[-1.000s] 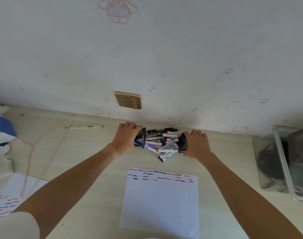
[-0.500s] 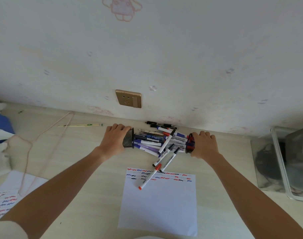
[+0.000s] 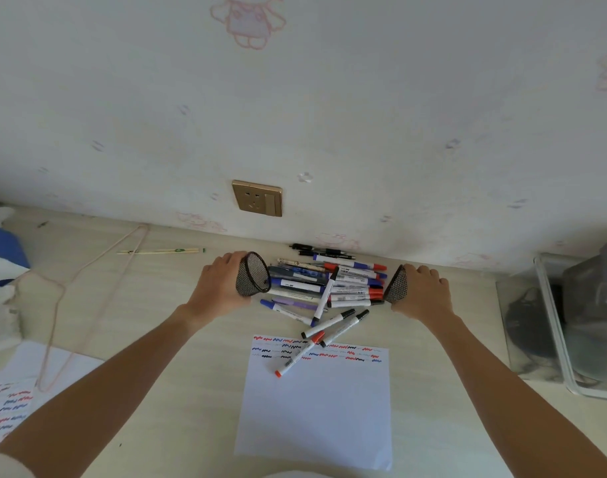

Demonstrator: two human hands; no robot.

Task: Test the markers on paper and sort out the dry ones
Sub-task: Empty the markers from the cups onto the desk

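A heap of several markers [image 3: 333,286] with red, blue and black caps lies on the desk near the wall. My left hand [image 3: 221,288] grips a black mesh pen cup [image 3: 252,278] lying on its side, mouth toward the heap. Opposite it, my right hand [image 3: 421,293] grips a second black mesh cup [image 3: 397,285], likewise tipped toward the markers. A white sheet of paper [image 3: 316,405] lies in front, with rows of red, blue and black squiggles along its top. One red-capped marker [image 3: 298,355] lies across those squiggles.
A gold wall socket [image 3: 257,198] sits above the desk. Chopsticks [image 3: 160,251] and a pink wire hanger [image 3: 88,305] lie to the left. Another scribbled sheet [image 3: 5,408] is at the lower left. A clear plastic box [image 3: 571,326] with dark contents stands at the right.
Both hands have pulled the two mesh cups apart, left cup leftward and right cup rightward. The markers have slid out onto the desk, some rolling toward and onto the paper.
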